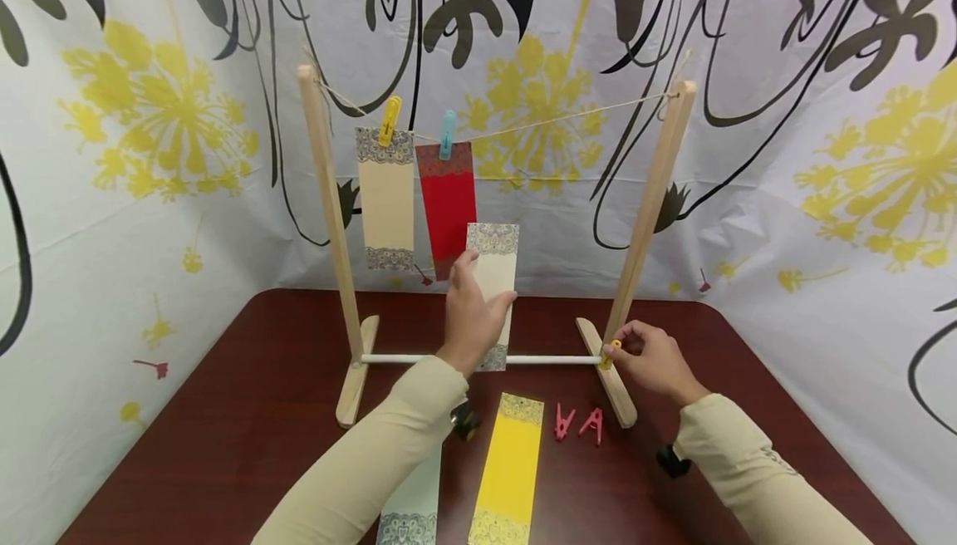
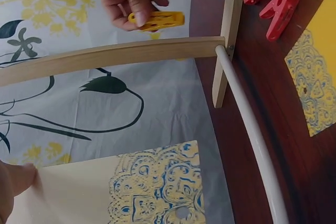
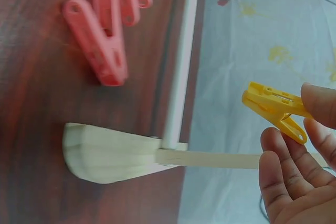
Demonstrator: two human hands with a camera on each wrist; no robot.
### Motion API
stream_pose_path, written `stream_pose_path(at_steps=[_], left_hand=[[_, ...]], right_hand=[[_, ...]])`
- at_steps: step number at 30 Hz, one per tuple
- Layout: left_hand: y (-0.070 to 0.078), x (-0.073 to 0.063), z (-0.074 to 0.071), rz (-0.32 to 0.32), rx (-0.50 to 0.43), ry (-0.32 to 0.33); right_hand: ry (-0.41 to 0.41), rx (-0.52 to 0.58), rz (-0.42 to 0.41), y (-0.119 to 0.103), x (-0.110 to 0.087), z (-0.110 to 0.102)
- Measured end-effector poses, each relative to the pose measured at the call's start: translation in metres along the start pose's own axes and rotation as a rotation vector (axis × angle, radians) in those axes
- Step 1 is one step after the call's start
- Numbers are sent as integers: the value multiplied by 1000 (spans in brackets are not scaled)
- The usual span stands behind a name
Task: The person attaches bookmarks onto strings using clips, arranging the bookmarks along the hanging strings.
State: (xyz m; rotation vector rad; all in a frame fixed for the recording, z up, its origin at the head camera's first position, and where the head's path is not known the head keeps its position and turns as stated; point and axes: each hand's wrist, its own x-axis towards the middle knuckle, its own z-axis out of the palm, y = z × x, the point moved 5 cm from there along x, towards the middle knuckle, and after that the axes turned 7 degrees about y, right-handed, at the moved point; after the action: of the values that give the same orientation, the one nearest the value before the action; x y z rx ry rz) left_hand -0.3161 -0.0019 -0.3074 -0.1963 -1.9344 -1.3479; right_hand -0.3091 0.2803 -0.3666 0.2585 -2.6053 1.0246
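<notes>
My left hand holds a cream card with lace-patterned ends upright, in front of the wooden drying frame; the thumb is on its right edge. In the left wrist view the card's blue-and-yellow lace end shows up close. My right hand pinches a yellow clothespin between thumb and fingers, near the foot of the right post. On the string, a yellow clothespin clips another cream card and a blue clothespin clips a red card.
Two pink clothespins and a yellow card lie on the dark red table. A pale card is partly under my left forearm. The frame has a left post, a right post and a white crossbar.
</notes>
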Motion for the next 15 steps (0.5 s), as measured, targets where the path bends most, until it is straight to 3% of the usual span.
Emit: stream_pose_path(at_steps=[7,15], left_hand=[[8,6,9,63,56,-18],[19,12,14,114,80,7]], right_hand=[[30,-9,-48,-24,14,-12],[56,-8,-113,-54,34,-24]])
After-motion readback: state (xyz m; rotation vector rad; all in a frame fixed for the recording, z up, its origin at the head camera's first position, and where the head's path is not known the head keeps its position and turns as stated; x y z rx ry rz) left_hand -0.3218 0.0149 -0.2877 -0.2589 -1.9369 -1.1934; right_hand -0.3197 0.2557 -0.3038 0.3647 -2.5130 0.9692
